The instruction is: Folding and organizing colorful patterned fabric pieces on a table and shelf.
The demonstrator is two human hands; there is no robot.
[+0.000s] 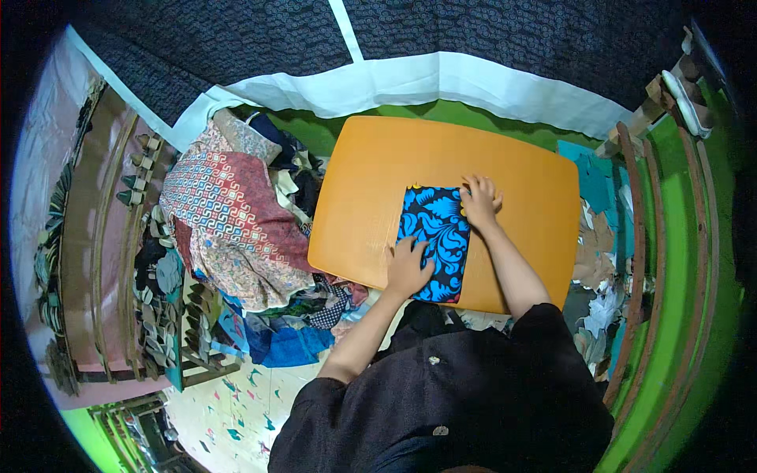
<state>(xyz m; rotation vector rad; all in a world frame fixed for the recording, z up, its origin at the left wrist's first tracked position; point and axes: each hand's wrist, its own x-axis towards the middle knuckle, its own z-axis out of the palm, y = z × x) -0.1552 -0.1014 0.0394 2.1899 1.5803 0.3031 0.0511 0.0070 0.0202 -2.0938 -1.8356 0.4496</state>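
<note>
A folded piece of blue and black patterned cloth (432, 217) lies on an orange tabletop (371, 165), its long side running from near to far. My left hand (409, 266) rests on the cloth's near left part, with its fingers spread. At the far right corner of the cloth is my right hand (480, 200), its fingers stretched out past the edge onto the table. Small bits of yellow show at the cloth's far corners, and a touch of red at its near edge.
A large heap of patterned fabric (229, 229) stands against the table's left side. Wooden racks (631, 260) line the right wall, with scraps (599, 307) beside them. More racks with small pieces (158, 260) stand at left. Cloth bits (234, 433) litter the floor. A dark curtain (489, 31) hangs behind.
</note>
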